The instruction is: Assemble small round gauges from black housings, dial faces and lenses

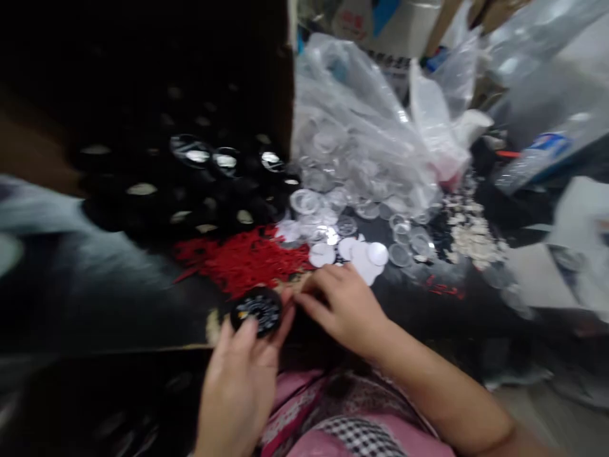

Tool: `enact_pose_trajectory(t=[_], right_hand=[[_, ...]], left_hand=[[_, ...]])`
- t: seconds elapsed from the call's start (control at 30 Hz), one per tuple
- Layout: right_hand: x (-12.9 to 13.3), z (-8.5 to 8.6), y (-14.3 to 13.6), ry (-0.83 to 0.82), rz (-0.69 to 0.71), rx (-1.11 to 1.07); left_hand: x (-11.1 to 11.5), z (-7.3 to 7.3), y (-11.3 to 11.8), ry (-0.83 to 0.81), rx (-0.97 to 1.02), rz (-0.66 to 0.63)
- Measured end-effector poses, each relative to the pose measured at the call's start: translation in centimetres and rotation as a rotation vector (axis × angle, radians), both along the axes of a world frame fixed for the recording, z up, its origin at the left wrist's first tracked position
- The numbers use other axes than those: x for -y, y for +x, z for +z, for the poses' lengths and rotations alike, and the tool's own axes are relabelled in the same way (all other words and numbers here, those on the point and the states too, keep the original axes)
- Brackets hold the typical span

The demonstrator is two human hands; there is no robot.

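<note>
A round black dial with pale markings and a small yellow spot (pixel 259 311) rests in my left hand (pixel 247 365), its thumb on the face and its fingers around the rim. Just right of the dial, my right hand (pixel 342 304) is bent with thumb and index fingertips close together; what they hold, if anything, is too small to tell. Above the dial lies a pile of thin red pieces (pixel 247 260). White discs (pixel 364 257) sit beyond my right hand, beside loose clear round covers (pixel 328 209).
A large dark box (pixel 190 184) of black round parts stands at the upper left. Clear plastic bags (pixel 361 127) of round covers are behind the discs. Cream-coloured small pieces (pixel 471 235), a plastic bottle (pixel 537 158) and more bags occupy the right side.
</note>
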State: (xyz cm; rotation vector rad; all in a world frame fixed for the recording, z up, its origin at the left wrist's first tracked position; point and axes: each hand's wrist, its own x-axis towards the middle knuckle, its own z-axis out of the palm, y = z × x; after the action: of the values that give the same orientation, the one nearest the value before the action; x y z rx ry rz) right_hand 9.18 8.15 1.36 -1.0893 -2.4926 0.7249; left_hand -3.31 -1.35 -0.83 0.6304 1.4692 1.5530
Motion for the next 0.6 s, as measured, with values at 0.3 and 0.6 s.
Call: enact_pose_trajectory(t=[0.3, 0.6], right_hand=[[1.0, 1.3, -1.3, -0.036, 0.121, -0.093], [0.6, 1.8, -0.9, -0.1, 0.103, 0.035]], left_hand=[[-0.1, -1.2, -1.0, -0.067, 0.254, -0.032], [0.0, -0.9, -0.5, -0.077, 0.231, -0.098]])
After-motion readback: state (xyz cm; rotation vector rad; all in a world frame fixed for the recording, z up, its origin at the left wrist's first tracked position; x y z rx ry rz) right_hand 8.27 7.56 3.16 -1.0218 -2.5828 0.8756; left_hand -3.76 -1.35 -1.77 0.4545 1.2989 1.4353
